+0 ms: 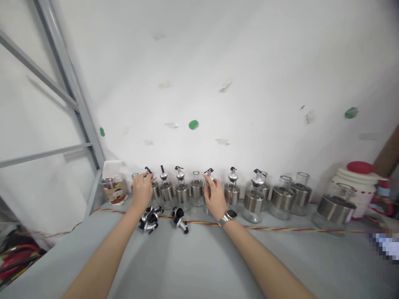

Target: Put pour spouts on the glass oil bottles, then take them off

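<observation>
Several glass oil bottles with steel sleeves stand in a row along the wall, such as this oil bottle point(182, 193). My left hand point(143, 191) has its fingers closed about a black-tipped pour spout point(149, 170) on a bottle near the left end; the hand hides much of that bottle. Farther right, my right hand point(215, 197), with a watch on the wrist, curls its fingers at another pour spout point(209, 170) atop a bottle. Loose pour spouts point(149, 218) lie in a pile below my left hand, and further loose spouts point(180, 220) lie between my forearms.
Some bottles, like this open bottle point(283, 197), have no spout. A twisted red-yellow wire point(268, 229) crosses the grey tabletop point(174, 265). A packaged jar point(114, 189) stands at the left, a red-lidded container point(357, 187) at the right. A metal frame point(84, 112) rises at the left.
</observation>
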`<control>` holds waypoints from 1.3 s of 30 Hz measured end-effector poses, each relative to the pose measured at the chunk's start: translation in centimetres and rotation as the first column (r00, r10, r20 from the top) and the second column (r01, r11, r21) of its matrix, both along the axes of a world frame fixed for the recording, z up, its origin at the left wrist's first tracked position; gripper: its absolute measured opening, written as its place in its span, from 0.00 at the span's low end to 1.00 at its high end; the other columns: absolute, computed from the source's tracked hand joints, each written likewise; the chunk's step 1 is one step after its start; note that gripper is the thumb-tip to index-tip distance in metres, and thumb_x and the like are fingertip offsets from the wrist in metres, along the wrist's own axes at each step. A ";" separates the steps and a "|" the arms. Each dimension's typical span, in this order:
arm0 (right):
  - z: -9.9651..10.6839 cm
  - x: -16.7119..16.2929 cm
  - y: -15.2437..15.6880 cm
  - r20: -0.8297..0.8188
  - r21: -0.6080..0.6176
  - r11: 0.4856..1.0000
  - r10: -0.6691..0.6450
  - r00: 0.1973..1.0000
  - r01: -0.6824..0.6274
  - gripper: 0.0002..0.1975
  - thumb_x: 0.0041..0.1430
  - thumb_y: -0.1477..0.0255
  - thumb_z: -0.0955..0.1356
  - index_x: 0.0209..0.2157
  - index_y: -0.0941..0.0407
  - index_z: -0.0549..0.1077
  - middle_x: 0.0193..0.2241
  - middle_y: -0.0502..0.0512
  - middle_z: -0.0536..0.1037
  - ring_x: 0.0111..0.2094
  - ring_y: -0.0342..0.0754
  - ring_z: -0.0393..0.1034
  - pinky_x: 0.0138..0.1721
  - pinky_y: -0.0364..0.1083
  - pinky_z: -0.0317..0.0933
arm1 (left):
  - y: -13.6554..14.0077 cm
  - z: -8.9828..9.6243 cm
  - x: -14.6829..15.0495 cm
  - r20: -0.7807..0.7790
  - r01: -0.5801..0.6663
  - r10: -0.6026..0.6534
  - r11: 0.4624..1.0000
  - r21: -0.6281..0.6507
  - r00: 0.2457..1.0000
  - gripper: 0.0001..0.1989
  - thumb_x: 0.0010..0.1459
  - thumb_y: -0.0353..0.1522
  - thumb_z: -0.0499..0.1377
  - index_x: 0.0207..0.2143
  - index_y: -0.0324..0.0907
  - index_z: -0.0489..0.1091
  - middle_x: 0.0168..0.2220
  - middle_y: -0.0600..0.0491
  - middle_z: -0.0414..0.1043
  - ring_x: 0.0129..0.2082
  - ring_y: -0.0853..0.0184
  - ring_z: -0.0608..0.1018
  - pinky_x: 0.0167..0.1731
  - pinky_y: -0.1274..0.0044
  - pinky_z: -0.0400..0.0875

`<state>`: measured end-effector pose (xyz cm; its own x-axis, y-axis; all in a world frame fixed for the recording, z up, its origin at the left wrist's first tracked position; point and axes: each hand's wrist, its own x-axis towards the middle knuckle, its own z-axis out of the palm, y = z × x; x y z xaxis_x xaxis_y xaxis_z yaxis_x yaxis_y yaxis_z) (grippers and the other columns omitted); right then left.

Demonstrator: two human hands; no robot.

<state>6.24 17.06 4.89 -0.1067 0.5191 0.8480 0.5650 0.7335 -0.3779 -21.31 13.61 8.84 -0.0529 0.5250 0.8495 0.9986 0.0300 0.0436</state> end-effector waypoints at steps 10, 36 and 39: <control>-0.1 0.0 0.1 0.004 -0.003 1.000 0.005 1.000 -0.005 0.19 0.59 0.75 0.57 0.53 0.55 0.58 0.39 0.60 0.64 0.39 0.51 0.63 0.41 0.52 0.61 | -1.1 1.2 0.0 0.056 0.132 -0.126 0.985 -0.109 0.990 0.15 0.55 0.29 0.50 0.44 0.46 0.69 0.45 0.46 0.69 0.44 0.58 0.70 0.45 0.65 0.61; 0.1 0.0 0.1 -0.002 0.019 1.000 0.003 1.000 -0.003 0.20 0.59 0.76 0.57 0.53 0.55 0.58 0.41 0.61 0.65 0.40 0.51 0.64 0.41 0.51 0.62 | -9.5 -3.8 10.1 -0.189 0.119 -0.317 0.743 -0.659 0.929 0.16 0.50 0.17 0.49 0.37 0.39 0.70 0.37 0.45 0.70 0.39 0.57 0.71 0.39 0.65 0.65; 0.0 0.0 0.2 -0.001 0.018 1.000 0.007 1.000 -0.007 0.20 0.59 0.76 0.57 0.53 0.55 0.58 0.41 0.61 0.65 0.40 0.51 0.64 0.41 0.51 0.62 | -9.6 -2.9 9.6 -0.124 0.175 -0.327 0.747 -0.641 0.937 0.14 0.51 0.19 0.50 0.33 0.40 0.71 0.34 0.47 0.71 0.37 0.58 0.71 0.37 0.66 0.65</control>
<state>6.25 17.21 4.92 -0.1092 0.5026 0.8576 0.5593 0.7443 -0.3650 -11.71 4.01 5.90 0.2993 0.9012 0.3134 0.9541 -0.2784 -0.1104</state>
